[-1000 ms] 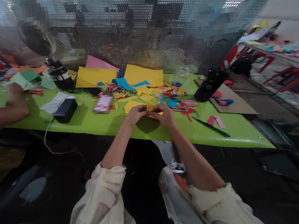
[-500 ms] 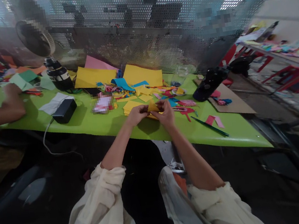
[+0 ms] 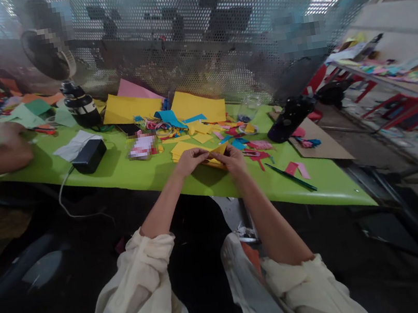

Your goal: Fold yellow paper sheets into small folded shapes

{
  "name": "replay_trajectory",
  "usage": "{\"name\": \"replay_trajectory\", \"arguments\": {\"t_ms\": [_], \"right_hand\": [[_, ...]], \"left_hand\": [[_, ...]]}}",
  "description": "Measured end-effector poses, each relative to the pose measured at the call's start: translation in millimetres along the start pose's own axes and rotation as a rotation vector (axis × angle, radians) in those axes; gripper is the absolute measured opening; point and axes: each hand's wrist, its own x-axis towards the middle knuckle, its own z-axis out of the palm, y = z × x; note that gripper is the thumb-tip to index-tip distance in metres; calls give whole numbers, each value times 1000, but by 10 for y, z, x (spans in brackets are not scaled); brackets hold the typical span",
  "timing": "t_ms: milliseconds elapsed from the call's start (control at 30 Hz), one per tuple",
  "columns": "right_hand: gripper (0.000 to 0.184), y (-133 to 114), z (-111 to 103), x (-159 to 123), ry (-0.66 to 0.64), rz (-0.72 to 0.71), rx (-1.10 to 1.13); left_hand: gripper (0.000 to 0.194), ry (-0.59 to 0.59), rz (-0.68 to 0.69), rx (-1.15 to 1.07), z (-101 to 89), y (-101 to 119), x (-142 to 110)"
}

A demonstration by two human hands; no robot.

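Head view: one green table (image 3: 132,169), running from the left edge to lower right of centre, bearing yellow sheets (image 3: 198,107) and mixed scraps at centre, a black box (image 3: 89,156) and a fan (image 3: 47,54) left of centre, a pen (image 3: 291,177) and a dark bottle (image 3: 290,119) at right; perforated screen (image 3: 191,39) behind, a second table (image 3: 396,73) at the right edge. One yellow piece (image 3: 219,151), mid-frame above the near edge, pinched between the fingertips of left hand (image 3: 191,162) and right hand (image 3: 233,159).
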Motion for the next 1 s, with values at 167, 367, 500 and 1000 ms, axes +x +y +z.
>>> {"name": "replay_trajectory", "arguments": {"t_ms": [167, 367, 500, 1000], "right_hand": [[43, -15, 5, -24, -8, 79, 25], [39, 18, 0, -16, 12, 79, 31], [40, 34, -3, -14, 22, 91, 35], [46, -14, -8, -34, 25, 100, 57]], "left_hand": [[31, 4, -10, 36, -14, 13, -10], [30, -10, -12, 92, -8, 2, -2], [32, -7, -5, 112, -6, 6, -5], [21, -25, 88, 378, 4, 37, -30]]}}
